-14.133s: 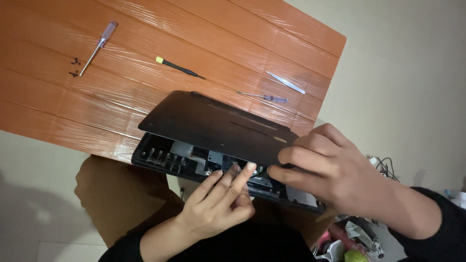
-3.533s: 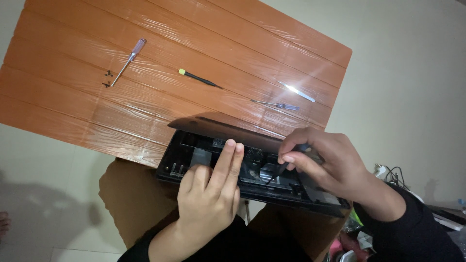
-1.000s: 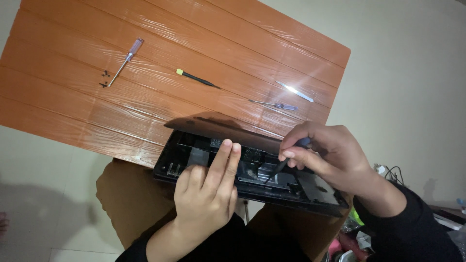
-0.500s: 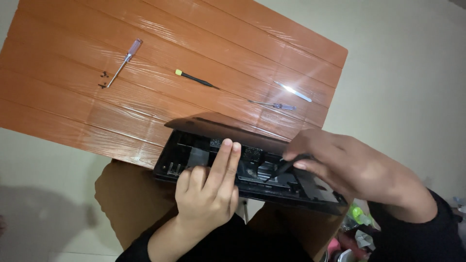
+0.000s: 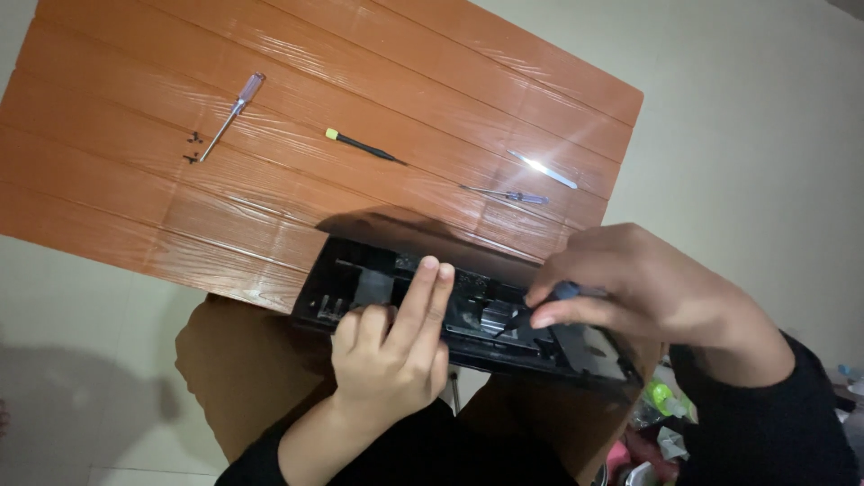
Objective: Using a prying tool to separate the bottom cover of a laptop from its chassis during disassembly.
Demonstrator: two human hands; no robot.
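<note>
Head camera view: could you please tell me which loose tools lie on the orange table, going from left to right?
Clear-handled screwdriver with small dark screws beside it → thin black tool with a yellow-green cap → slim blue-handled screwdriver → flat shiny metal strip.

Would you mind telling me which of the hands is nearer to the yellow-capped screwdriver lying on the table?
Left. The left hand rests on the opened black device, below the yellow-capped screwdriver; the right hand is farther off, toward the table's right end.

Orange wood-grain table [image 5: 135, 207]; on it: three screwdrivers [image 5: 231, 117] [image 5: 360, 146] [image 5: 508, 194], loose screws [image 5: 193, 148], opened black device [image 5: 360, 279].
</note>
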